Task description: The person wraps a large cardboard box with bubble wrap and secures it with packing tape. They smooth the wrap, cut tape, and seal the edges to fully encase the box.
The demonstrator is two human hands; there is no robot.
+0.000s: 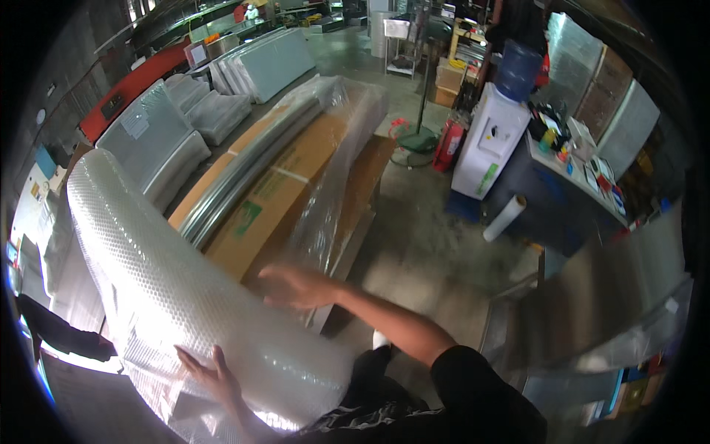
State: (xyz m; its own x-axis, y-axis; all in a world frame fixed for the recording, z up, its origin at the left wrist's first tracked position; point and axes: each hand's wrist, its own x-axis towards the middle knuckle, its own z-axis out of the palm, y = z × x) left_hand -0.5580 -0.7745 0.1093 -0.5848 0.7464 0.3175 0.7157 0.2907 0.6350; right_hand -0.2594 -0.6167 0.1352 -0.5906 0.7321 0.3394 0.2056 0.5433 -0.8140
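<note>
A large roll of clear bubble wrap [170, 274] lies slantwise in front of me, from the left down to near my body. My left hand [213, 376] rests on its near side, fingers spread. Beyond the far side of the roll, my right hand [302, 287] hovers with its fingers stretched out, slightly blurred and holding nothing. Behind the roll, a long cardboard box [259, 211] lies on a wooden surface, with silvery wrapped lengths [237, 185] beside it and loose clear plastic film [318, 214] draped over it.
A co-worker's dark sleeve [63, 331] reaches in at the left edge. Wrapped panels [266, 66] lean at the back left. To the right stand a fire extinguisher [449, 142], a water dispenser [489, 140], a film roll [506, 217] and a cluttered desk [562, 192].
</note>
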